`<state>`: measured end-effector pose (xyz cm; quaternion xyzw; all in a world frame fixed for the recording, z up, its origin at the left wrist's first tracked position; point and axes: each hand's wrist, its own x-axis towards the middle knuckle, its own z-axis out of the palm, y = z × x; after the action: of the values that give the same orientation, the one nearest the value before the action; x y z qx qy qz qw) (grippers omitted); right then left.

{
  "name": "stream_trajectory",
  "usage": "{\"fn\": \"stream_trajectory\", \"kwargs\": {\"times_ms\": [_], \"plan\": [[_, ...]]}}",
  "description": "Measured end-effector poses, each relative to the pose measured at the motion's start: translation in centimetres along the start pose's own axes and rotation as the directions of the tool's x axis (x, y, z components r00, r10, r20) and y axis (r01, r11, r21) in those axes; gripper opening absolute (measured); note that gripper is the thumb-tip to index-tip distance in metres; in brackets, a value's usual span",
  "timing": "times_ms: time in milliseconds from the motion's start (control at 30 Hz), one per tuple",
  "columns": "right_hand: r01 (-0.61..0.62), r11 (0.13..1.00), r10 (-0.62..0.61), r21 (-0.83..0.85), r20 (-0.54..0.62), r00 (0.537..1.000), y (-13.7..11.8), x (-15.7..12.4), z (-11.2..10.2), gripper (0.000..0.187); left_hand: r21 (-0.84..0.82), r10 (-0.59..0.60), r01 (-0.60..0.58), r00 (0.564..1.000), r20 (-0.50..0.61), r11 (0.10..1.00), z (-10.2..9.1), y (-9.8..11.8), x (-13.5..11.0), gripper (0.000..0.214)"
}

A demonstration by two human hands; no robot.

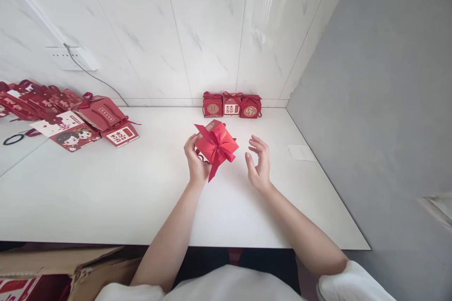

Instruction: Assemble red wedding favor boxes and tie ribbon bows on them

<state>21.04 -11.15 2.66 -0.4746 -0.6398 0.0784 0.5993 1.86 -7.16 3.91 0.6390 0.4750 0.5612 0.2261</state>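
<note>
A red gift box [227, 146] with a ribbon bow [218, 147] tied on top is in the middle of the view, above the white table. My left hand [197, 162] is closed around the box's left side, and a dark red cord shows beside its fingers. To the right of the box, apart from it, my right hand [259, 163] is held with curved, parted fingers and nothing in it. Behind the box, three small red gift boxes [231, 106] with bows stand in a row against the tiled wall.
At the left, several red gift boxes and bags [97, 113] lie piled by the wall, with a printed card [72, 134] and a black ring-shaped handle [13, 139] near them. A cardboard box [95, 268] stands below the table's front edge. A grey panel [381, 103] borders the right side.
</note>
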Motion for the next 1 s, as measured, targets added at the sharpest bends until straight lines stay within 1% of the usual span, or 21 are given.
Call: {"fn": "stream_trajectory", "kwargs": {"times_ms": [67,133,167,200,267,367,467,533,600,667,733,767,833,900,933,1000], "plan": [[0.095,0.995,-0.094,-0.039,0.022,0.995,0.06,0.02,-0.45,0.044,0.025,0.077,-0.075,0.995,-0.06,0.997,0.25,-0.21,-0.11,0.091],[0.207,0.975,-0.198,-0.079,0.104,0.975,0.28,0.0,-0.73,0.045,0.031,0.141,-0.14,0.989,-0.046,0.99,0.54,-0.37,-0.22,0.094],[0.238,0.967,-0.224,-0.092,0.147,0.964,0.38,-0.01,-0.78,0.047,0.033,0.159,-0.158,0.987,-0.027,0.987,0.67,-0.41,-0.26,0.095],[0.249,0.963,-0.228,-0.1,0.178,0.957,0.43,-0.02,-0.78,0.049,0.038,0.167,-0.166,0.986,-0.011,0.985,0.78,-0.41,-0.29,0.096],[0.228,0.967,-0.201,-0.11,0.214,0.956,0.34,-0.01,-0.69,0.054,0.053,0.16,-0.161,0.987,0.011,0.986,0.93,-0.34,-0.34,0.096],[0.218,0.967,-0.185,-0.132,0.226,0.956,-0.06,0.07,-0.6,0.057,0.067,0.15,-0.151,0.988,0.027,0.986,0.99,-0.27,-0.38,0.096],[0.293,0.938,-0.253,-0.185,0.213,0.944,-0.34,0.22,-0.67,0.054,0.065,0.176,-0.178,0.984,0.036,0.982,0.97,-0.47,-0.37,0.098],[0.335,0.917,-0.293,-0.216,0.205,0.934,-0.35,0.33,-0.71,0.05,0.065,0.192,-0.194,0.981,0.029,0.979,0.96,-0.71,-0.36,0.099],[0.374,0.896,-0.333,-0.241,0.192,0.923,-0.28,0.42,-0.7,0.044,0.061,0.186,-0.186,0.983,0.014,0.981,0.97,-0.92,-0.35,0.098],[0.422,0.871,-0.391,-0.251,0.166,0.905,-0.2,0.48,-0.68,0.039,0.041,0.143,-0.142,0.99,-0.017,0.989,0.92,-0.99,-0.31,0.092],[0.46,0.853,-0.441,-0.245,0.133,0.888,-0.14,0.52,-0.69,0.037,0.017,0.06,-0.059,0.997,-0.047,0.998,0.77,-0.93,-0.21,0.085],[0.465,0.852,-0.45,-0.24,0.116,0.885,-0.12,0.54,-0.71,0.036,0.013,0.013,-0.012,0.998,-0.061,1.0,0.66,-0.86,-0.12,0.083],[0.446,0.867,-0.437,-0.223,0.089,0.895,-0.1,0.58,-0.78,0.037,0.007,-0.087,0.088,0.994,-0.068,0.996,0.4,-0.66,0.1,0.088],[0.402,0.895,-0.395,-0.195,0.075,0.916,-0.11,0.63,-0.83,0.039,-0.033,-0.215,0.214,0.976,-0.029,0.976,0.23,-0.42,0.32,0.091],[0.375,0.91,-0.368,-0.176,0.073,0.927,-0.13,0.64,-0.85,0.04,-0.079,-0.286,0.286,0.958,0.013,0.955,0.21,-0.32,0.41,0.088],[0.299,0.946,-0.292,-0.128,0.075,0.954,-0.18,0.66,-0.81,0.04,-0.228,-0.392,0.417,0.908,0.148,0.88,0.34,-0.21,0.5,0.074]]}}
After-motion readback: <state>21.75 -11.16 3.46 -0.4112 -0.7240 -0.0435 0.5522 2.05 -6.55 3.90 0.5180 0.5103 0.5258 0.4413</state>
